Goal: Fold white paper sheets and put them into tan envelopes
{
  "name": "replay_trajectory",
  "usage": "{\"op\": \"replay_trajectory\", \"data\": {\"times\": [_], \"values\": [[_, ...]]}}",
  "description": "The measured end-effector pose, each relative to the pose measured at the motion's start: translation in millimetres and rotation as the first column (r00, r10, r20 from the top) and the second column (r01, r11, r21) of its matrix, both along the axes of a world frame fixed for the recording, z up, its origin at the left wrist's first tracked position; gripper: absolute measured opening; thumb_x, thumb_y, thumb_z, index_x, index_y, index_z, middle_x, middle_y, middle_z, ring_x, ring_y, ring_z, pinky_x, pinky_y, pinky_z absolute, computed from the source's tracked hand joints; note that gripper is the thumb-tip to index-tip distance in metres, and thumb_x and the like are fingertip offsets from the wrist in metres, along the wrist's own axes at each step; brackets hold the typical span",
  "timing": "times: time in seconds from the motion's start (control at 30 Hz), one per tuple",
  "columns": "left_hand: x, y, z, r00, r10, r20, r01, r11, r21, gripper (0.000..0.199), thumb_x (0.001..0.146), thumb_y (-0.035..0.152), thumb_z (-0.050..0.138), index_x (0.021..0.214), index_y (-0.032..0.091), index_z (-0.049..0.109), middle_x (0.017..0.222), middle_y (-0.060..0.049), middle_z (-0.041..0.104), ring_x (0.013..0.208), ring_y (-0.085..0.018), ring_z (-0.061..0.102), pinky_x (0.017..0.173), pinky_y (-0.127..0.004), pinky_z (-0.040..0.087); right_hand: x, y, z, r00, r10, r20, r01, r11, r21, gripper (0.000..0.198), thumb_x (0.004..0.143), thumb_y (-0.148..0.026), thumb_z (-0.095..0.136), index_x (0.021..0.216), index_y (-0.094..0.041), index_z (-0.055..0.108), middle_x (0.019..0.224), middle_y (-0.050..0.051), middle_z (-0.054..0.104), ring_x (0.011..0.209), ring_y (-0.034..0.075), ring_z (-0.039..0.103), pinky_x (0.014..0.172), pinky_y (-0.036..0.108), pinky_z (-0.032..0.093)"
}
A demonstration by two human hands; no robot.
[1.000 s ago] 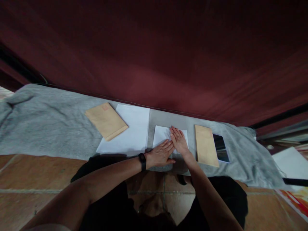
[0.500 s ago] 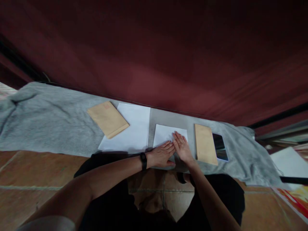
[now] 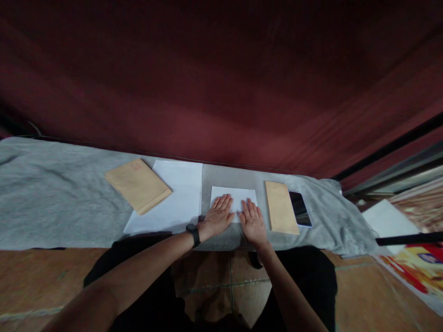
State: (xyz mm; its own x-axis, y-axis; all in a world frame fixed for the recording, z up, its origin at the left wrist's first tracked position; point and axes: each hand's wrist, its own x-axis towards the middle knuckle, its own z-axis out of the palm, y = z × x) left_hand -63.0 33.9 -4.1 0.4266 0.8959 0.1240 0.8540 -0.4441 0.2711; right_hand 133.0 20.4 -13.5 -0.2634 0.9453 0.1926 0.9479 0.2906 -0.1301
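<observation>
A small white sheet of paper (image 3: 233, 191), which looks folded, lies on the grey cloth in front of me. My left hand (image 3: 218, 216) rests flat on its left part, fingers stretched out, a black band on the wrist. On the right part lies my right hand (image 3: 253, 223), also flat with fingers spread. The two hands are apart, and the paper's near edge is partly covered by them. To the left is a stack of larger white paper (image 3: 180, 193), overlapped by brown envelopes (image 3: 138, 184). More brown envelopes (image 3: 282, 207) lie right of my right hand.
A dark-screened phone (image 3: 300, 209) touches the right envelopes. The grey cloth (image 3: 69, 198) covers a long narrow surface against a dark red panel (image 3: 221, 124). At far right are a white board (image 3: 391, 223), a black bar (image 3: 411, 239) and a colourful printed package (image 3: 418, 267).
My hands were close together, fingertips meeting on the paper; they have moved apart, left hand leftward, right hand to the right side. The camera view has shifted slightly.
</observation>
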Motion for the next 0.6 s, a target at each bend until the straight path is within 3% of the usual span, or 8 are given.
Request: {"op": "replay_trajectory", "data": {"times": [0.17,0.3,0.37,0.5,0.6], "values": [[-9,25,-0.2,0.990,0.138,-0.001,-0.137,0.985,0.102,0.064,0.102,0.046,0.031,0.153,0.009,0.036,0.161,-0.018,0.035,0.152,-0.028,0.027,0.124,-0.049,0.017,-3,-1,0,1.000,-0.007,0.010,0.007,1.000,0.031,0.054,0.106,-0.038,0.033,0.156,-0.018,0.035,0.163,0.013,0.030,0.150,0.028,0.032,0.121,0.048,0.027],[-11,26,-0.7,0.985,0.171,0.026,-0.173,0.975,0.138,0.067,0.101,0.049,0.035,0.153,0.008,0.036,0.159,-0.020,0.037,0.151,-0.030,0.029,0.124,-0.051,0.019,-3,1,-2,1.000,-0.014,0.022,0.013,0.998,0.063,0.054,0.105,-0.039,0.034,0.156,-0.021,0.036,0.164,0.012,0.029,0.150,0.028,0.032,0.120,0.047,0.029],[-9,18,-1.0,0.992,0.126,0.028,-0.129,0.981,0.148,0.066,0.101,0.052,0.035,0.153,0.010,0.038,0.160,-0.019,0.036,0.151,-0.030,0.029,0.123,-0.051,0.022,-2,1,-5,1.000,-0.014,0.025,0.012,0.997,0.075,0.055,0.105,-0.040,0.034,0.156,-0.022,0.035,0.164,0.011,0.030,0.150,0.028,0.032,0.120,0.047,0.030],[0,-3,-2.6,0.996,-0.090,-0.003,0.089,0.985,0.146,0.056,0.101,0.053,0.040,0.149,0.024,0.045,0.161,-0.008,0.039,0.150,-0.029,0.031,0.123,-0.055,0.021,-1,2,-9,0.999,-0.006,0.041,0.003,0.998,0.062,0.054,0.105,-0.040,0.032,0.156,-0.022,0.037,0.164,0.011,0.030,0.150,0.027,0.030,0.120,0.047,0.030],[3,-12,-2.9,0.991,-0.132,-0.021,0.133,0.979,0.157,0.051,0.103,0.049,0.039,0.148,0.027,0.047,0.159,-0.007,0.041,0.149,-0.028,0.033,0.122,-0.057,0.021,-2,3,-9,0.998,-0.023,0.051,0.021,0.999,0.027,0.053,0.105,-0.041,0.032,0.155,-0.023,0.037,0.164,0.009,0.030,0.151,0.026,0.030,0.120,0.047,0.029]]}}
